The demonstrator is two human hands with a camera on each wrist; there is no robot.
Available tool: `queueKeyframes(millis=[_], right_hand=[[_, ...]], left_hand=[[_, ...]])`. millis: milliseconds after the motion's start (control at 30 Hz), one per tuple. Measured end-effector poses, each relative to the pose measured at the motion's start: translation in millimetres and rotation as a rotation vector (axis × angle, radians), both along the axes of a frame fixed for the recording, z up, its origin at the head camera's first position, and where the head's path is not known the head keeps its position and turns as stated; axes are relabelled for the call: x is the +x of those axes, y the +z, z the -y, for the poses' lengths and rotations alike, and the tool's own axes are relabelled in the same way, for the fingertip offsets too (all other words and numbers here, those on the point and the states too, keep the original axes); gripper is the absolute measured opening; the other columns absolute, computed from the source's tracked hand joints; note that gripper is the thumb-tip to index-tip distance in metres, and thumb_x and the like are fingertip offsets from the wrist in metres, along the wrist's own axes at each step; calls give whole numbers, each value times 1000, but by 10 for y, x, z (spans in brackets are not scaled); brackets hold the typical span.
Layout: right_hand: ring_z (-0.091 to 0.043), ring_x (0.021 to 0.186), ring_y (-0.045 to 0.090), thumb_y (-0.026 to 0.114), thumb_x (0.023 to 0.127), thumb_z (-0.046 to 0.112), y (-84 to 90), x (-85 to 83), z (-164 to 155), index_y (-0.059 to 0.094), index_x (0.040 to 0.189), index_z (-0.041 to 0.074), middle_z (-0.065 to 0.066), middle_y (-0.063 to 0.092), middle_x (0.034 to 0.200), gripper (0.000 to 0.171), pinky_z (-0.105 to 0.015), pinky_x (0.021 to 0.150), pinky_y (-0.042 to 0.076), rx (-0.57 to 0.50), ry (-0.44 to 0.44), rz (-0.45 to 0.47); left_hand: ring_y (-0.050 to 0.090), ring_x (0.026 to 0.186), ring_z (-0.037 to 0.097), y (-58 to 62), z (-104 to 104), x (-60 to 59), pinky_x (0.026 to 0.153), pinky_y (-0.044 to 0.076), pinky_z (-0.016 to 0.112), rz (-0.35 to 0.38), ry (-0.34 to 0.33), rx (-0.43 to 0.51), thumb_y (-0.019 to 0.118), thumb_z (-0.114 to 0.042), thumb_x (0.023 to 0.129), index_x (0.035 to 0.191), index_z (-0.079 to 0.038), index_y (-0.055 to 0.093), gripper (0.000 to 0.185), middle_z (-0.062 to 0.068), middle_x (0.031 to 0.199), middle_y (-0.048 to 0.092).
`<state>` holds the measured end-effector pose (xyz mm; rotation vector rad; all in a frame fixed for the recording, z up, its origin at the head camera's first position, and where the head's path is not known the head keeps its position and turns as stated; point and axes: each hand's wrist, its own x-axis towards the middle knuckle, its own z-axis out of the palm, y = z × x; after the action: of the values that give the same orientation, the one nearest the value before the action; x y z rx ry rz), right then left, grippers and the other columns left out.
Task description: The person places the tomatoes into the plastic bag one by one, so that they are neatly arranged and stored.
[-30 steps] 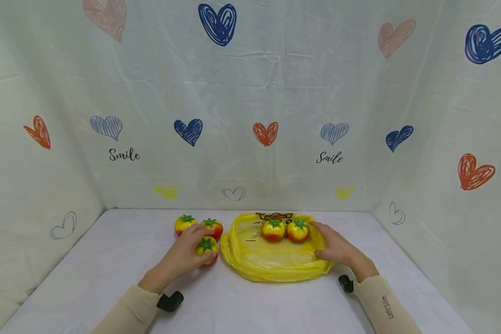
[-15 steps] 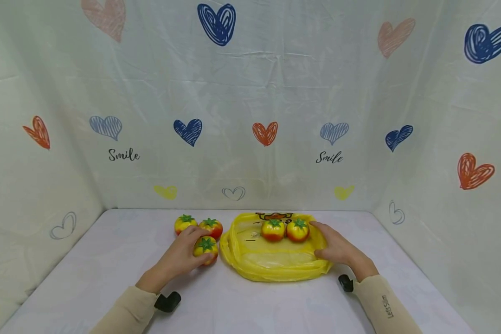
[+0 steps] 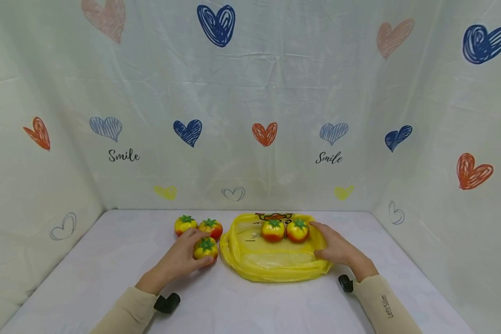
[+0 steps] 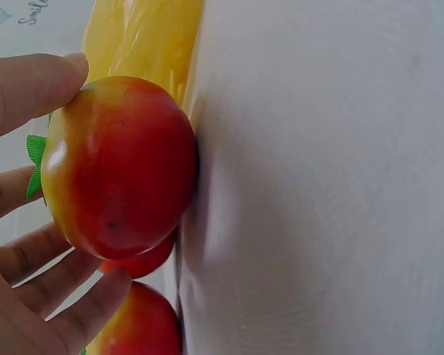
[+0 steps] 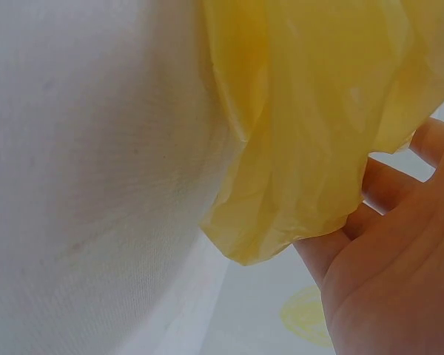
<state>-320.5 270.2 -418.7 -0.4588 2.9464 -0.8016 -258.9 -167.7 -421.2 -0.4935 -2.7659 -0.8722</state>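
Note:
In the head view my left hand (image 3: 181,260) is around a red-yellow toy tomato (image 3: 205,249) with a green leaf top. The left wrist view shows the thumb at one side of this tomato (image 4: 126,170) and the fingers spread behind it. Two more toy tomatoes (image 3: 185,225) (image 3: 210,228) sit just beyond that hand. At the right side of a yellow plastic bag (image 3: 275,273), my right hand (image 3: 340,248) rests with thumb and fingers apart over the rim. The right wrist view shows the bag film (image 5: 303,148) covering its fingertips. Two toy tomatoes (image 3: 273,230) (image 3: 298,231) lie in the bag.
The items rest on a white-covered table (image 3: 250,311). A pale curtain (image 3: 234,93) printed with hearts stands behind and to both sides. A black wrist device (image 3: 167,304) sits by the left sleeve, another (image 3: 345,283) by the right.
My left hand and its tomato have shifted very slightly to the left. The right hand and the bag have stayed in place.

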Motion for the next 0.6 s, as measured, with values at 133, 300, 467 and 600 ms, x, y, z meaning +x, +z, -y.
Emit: queueKeyframes(millis=[133, 300, 467, 600], right_hand=[[-40, 136, 29, 72, 77, 14, 6, 2, 5, 31, 148, 13, -17, 31, 151, 82, -61, 108, 22, -1, -2, 1], [-40, 136, 29, 71, 77, 14, 3, 3, 1, 31, 148, 13, -16, 31, 151, 82, -61, 108, 22, 3, -1, 0], [-41, 136, 28, 71, 77, 14, -2, 8, 1, 31, 148, 13, -17, 31, 151, 82, -62, 108, 22, 9, 2, -1], [-41, 136, 28, 72, 77, 14, -5, 4, 2, 31, 148, 13, -17, 31, 151, 82, -61, 108, 22, 11, 4, -2]], left_hand=[[52, 104, 20, -9, 1, -1, 96, 46, 46, 7, 8, -7, 80, -33, 76, 126, -13, 58, 58, 2, 119, 50], [52, 104, 20, -2, 0, 6, 97, 45, 47, 15, 14, -14, 81, -35, 75, 126, -14, 58, 60, 2, 118, 50], [51, 105, 21, -5, 0, 10, 98, 44, 47, 32, 25, -17, 81, -36, 75, 128, -15, 56, 62, 2, 120, 49], [51, 105, 21, -5, -7, 10, 98, 44, 48, 49, 37, -12, 81, -37, 75, 130, -16, 55, 64, 2, 120, 49]])
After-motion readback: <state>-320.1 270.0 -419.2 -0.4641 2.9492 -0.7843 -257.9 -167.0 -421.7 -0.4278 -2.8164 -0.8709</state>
